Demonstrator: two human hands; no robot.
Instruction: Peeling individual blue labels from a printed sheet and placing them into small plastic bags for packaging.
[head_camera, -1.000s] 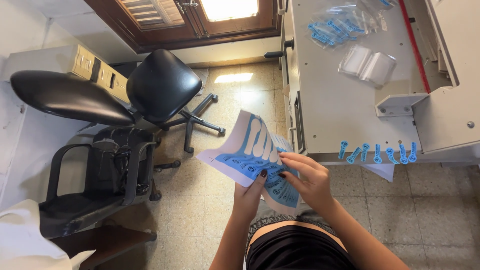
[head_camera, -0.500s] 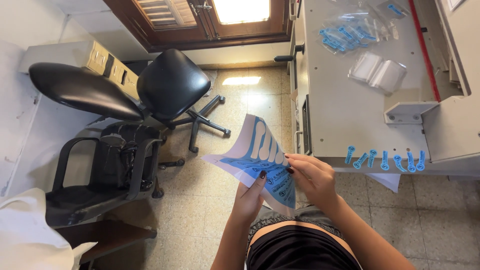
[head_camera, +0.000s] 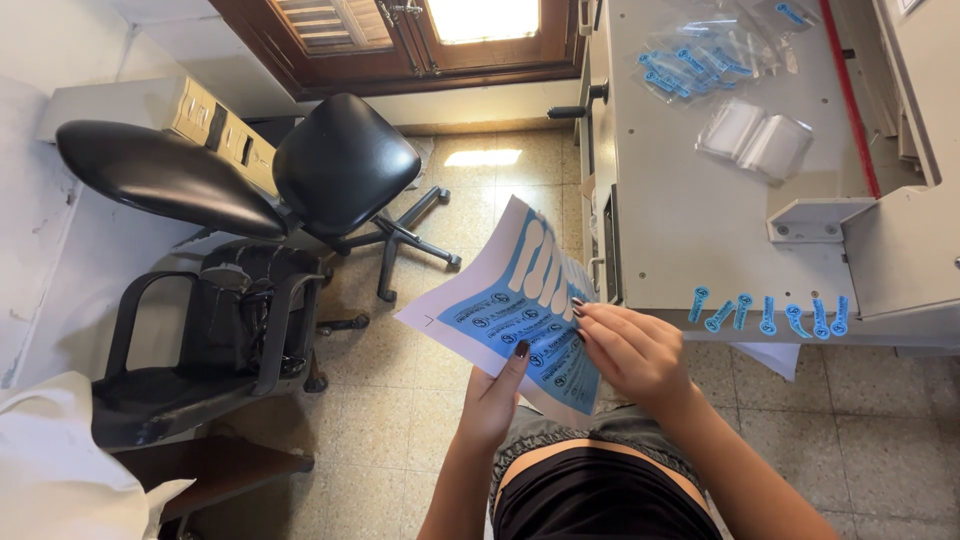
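Observation:
I hold a white sheet of blue stickers (head_camera: 505, 300) over my lap; several of its slots are peeled out and show white. My left hand (head_camera: 497, 398) grips the sheet's lower edge from below, thumb on top. The fingertips of my right hand (head_camera: 632, 350) pinch at the sheet's right side. Several peeled blue stickers (head_camera: 768, 313) hang in a row from the front edge of the grey table (head_camera: 690, 230), just right of my right hand.
Clear bags with blue pieces (head_camera: 690, 65) and empty clear bags (head_camera: 755, 140) lie farther back on the table. A black swivel chair (head_camera: 345, 165) and a black armchair (head_camera: 210, 320) stand to the left on the tiled floor. White cloth (head_camera: 60, 470) sits at the lower left.
The view has shifted a little. Both hands stay on the sticker sheet, my right fingers still working at its right side. The row of stickers on the table edge looks unchanged.

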